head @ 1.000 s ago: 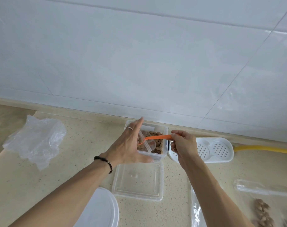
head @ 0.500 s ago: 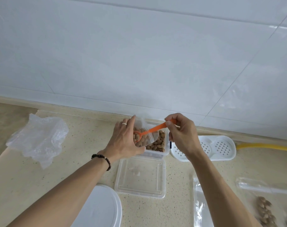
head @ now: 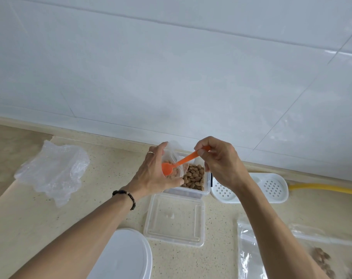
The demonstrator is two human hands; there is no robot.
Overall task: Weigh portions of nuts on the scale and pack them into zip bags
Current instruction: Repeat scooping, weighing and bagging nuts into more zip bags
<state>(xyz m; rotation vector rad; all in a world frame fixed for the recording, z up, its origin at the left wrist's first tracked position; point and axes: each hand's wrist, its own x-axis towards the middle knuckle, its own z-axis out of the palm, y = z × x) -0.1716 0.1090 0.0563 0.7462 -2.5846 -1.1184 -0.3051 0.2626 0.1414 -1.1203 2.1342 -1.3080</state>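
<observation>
my left hand (head: 155, 174) grips a small zip bag (head: 174, 156) open just over the nut container (head: 193, 178) on the desk (head: 102, 190). right hand (head: 219, 162) pinches the orange spoon (head: 179, 163), handle slanting up-right, bowl down-left inside the bag mouth. guessing the spoon tips its load next.

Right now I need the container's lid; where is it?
The clear lid lies on the counter just in front of the nut container, between the person's forearms.
</observation>
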